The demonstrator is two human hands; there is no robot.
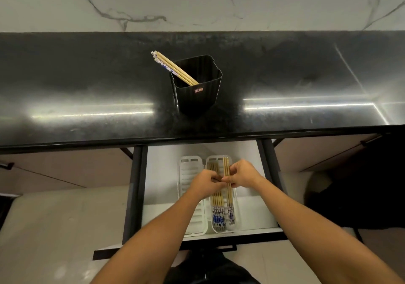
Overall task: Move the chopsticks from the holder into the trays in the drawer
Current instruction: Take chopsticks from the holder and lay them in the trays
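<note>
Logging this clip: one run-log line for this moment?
right hand grips chopsticks over right tray | left hand pinches them | holder not empty

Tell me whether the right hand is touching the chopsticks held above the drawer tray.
Touching. The head view shows the right hand pinching the chopsticks mid-length, fingers wrapped against them with no gap.

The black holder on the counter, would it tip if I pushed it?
Probably easily. The holder looks like light plastic and seems tall for its base. The chopsticks lean over one rim, possibly pulling it that way. On the glossy counter it might slide first.
</note>
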